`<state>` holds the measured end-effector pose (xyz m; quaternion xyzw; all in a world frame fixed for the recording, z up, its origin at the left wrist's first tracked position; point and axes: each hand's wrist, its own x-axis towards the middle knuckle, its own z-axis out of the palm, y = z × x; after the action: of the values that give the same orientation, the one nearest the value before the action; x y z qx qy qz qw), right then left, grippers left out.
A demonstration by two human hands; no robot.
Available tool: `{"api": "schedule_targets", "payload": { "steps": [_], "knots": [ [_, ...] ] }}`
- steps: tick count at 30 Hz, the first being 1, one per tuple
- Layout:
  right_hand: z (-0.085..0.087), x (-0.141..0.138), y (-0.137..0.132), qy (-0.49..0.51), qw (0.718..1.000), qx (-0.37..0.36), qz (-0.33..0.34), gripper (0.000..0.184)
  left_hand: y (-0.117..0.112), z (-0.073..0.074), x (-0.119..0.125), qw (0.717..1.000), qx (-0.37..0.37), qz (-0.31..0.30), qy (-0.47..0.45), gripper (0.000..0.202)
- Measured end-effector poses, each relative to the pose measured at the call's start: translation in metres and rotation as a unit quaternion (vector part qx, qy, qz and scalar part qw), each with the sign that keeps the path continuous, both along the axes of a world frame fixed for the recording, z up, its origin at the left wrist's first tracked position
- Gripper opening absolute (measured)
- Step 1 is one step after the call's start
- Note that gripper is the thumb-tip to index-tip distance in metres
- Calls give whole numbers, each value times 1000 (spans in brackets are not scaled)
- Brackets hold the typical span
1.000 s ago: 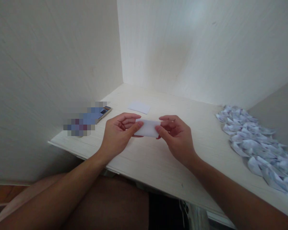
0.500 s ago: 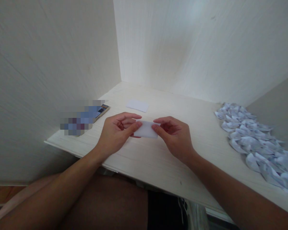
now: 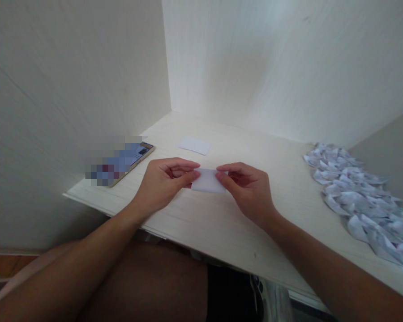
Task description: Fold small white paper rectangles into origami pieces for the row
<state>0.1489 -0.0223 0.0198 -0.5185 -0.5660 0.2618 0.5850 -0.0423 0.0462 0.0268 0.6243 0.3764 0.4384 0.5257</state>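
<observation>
One paper (image 3: 208,182), pinched over the tabletop (image 3: 198,226) by left hand (image 3: 161,182) and right hand (image 3: 250,190), and the right has just edged inward, seemingly gaining surer control for the handling!

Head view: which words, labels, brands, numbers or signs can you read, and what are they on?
No readable text.
Phone: screen partly pixelated, the rest too small to read.
Folded papers: any print too blurred to read.
Held white paper and loose sheet: no text visible.
</observation>
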Motion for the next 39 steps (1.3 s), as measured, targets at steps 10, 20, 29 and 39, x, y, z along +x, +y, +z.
{"api": "schedule_targets", "payload": {
  "steps": [10,20,29,39],
  "knots": [
    [-4,3,3,-15,1000,2,15,13,2,-2,-2,1000,-4,6,-7,17],
    [-1,5,2,-51,998,-24,19,12,3,-7,-4,1000,-2,-11,2,21],
    [-2,7,4,-27,998,-45,18,16,3,-2,-6,999,6,-47,22,18],
    [-2,10,5,-26,997,-51,58,16,3,1,-10,996,49,-52,60,15]
  ]
}}
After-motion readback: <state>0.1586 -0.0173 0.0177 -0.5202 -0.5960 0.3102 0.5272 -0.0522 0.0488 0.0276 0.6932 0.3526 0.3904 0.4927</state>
